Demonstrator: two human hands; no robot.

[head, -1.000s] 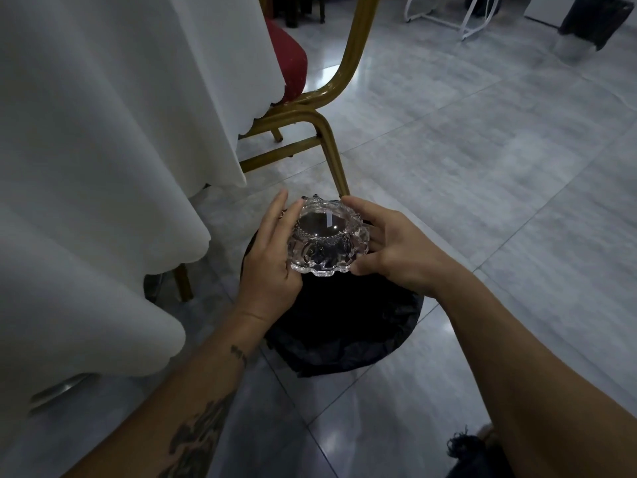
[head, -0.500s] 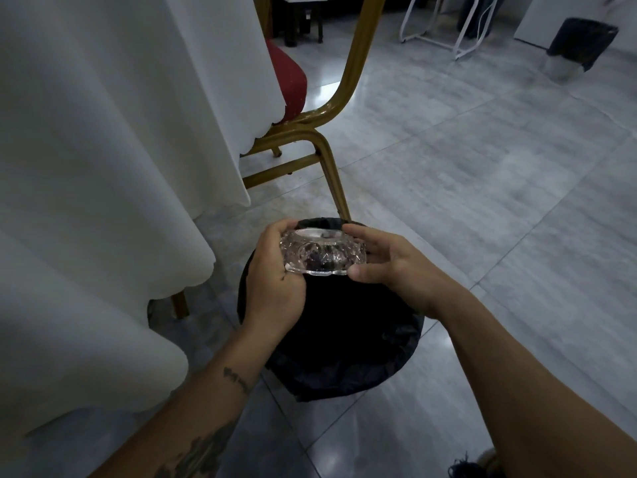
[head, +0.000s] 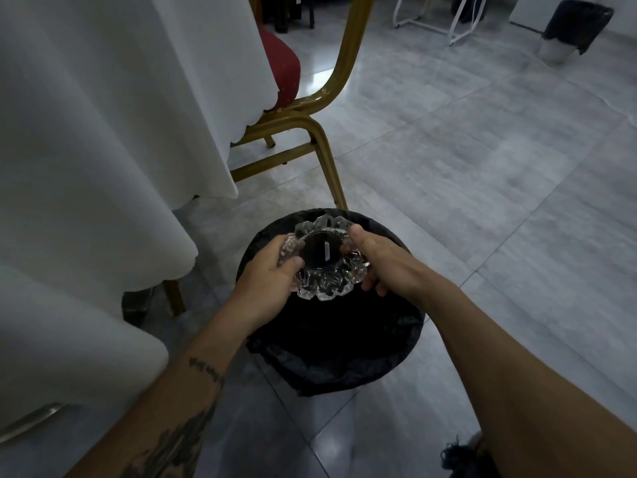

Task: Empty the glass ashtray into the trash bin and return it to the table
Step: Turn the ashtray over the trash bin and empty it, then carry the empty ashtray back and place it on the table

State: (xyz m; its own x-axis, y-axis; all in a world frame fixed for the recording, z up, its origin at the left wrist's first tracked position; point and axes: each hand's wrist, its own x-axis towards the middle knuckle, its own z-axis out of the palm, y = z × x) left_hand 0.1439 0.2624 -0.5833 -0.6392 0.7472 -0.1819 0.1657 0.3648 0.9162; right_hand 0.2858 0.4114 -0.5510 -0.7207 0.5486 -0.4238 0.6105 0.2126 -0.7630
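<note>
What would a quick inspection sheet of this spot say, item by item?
Surface: grey tiled floor, glossy.
Job's things: glass ashtray held over the black-lined trash bin.
Clutter: nothing seen.
Grippers: left hand and right hand grip opposite sides of the ashtray.
Cables: nothing seen.
Surroundings: white tablecloth at left; gold-framed chair with red seat behind the bin; second lined bin far back.

bin mouth [head: 331,326] open — chair leg [head: 327,167] behind | tablecloth [head: 103,132] left
</note>
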